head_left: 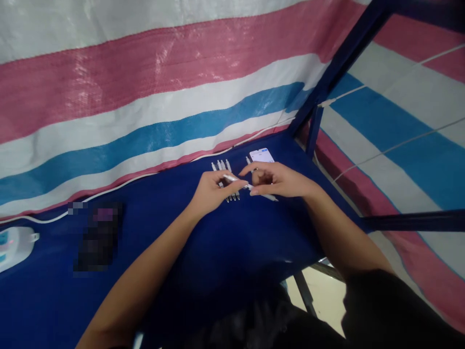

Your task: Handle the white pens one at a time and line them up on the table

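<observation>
A white pen lies slantwise between my two hands above the blue tabletop. My left hand is closed around its upper left part, thumb along it. At the pen's other end, my right hand pinches near the tip, with the index finger arched above and the other fingers curled. Behind and below my left hand, several white pens lie side by side, their middles partly hidden by that hand. Another pen lies under my right hand, mostly covered.
A phone with a lit screen lies just beyond my right hand. Far left are a white device and a blurred dark object. A white cable runs along the table's back edge by the striped sheet. Dark blue frame bars stand right.
</observation>
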A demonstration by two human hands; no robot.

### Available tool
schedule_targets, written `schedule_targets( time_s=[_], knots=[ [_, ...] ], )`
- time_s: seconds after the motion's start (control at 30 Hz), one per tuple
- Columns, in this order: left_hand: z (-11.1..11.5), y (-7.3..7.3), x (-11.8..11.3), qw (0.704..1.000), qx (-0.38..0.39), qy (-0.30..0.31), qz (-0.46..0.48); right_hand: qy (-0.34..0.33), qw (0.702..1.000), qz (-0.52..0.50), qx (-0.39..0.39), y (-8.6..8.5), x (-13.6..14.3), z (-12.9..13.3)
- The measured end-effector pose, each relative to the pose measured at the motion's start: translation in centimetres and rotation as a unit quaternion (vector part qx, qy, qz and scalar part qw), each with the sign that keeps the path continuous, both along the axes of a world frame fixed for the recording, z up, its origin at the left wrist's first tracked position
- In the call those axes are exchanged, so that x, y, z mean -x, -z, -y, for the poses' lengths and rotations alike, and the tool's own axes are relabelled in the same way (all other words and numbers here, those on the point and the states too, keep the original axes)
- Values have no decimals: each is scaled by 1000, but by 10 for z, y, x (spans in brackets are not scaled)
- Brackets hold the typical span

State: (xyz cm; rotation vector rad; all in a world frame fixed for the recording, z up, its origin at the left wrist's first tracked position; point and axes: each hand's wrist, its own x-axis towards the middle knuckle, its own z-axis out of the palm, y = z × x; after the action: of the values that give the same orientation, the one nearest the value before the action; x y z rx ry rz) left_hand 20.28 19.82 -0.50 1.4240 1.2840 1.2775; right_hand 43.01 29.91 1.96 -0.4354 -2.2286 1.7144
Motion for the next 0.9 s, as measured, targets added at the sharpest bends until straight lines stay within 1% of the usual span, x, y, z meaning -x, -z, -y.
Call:
schedule_targets(
  time_s=[0.07, 0.13, 0.23, 0.3, 0.43, 0.53, 0.7, 0.8, 0.9],
  knots=[
    [-6, 1, -11, 1000, -1, -29, -6, 11, 999, 4, 31, 6, 4, 5],
    [-16, 5, -18, 998, -18, -46, -33, 35, 998, 23, 48, 12, 9, 9],
    [-31, 14, -18, 995, -19, -51, -87, 92, 994, 34, 55, 17, 14, 10],
    [-35, 19, -15, 992, -22, -53, -108, 113, 991, 43, 55, 19, 17, 8],
    [-30, 24, -7, 983, -83, -89, -137, 137, 989, 45, 32, 20, 20, 7],
    [-28, 27, 3, 967, -125, -114, -189, 145, 989, 42, 7, 20, 21, 8],
    [-36, 41, 16, 933, -148, -187, -271, 149, 985, 65, -52, 18, 20, 5],
    [-39, 46, 19, 921, -151, -198, -300, 162, 982, 69, -68, 16, 19, 3],
    [-39, 46, 20, 921, -136, -200, -306, 166, 979, 88, -78, 16, 19, 3]
  ],
)
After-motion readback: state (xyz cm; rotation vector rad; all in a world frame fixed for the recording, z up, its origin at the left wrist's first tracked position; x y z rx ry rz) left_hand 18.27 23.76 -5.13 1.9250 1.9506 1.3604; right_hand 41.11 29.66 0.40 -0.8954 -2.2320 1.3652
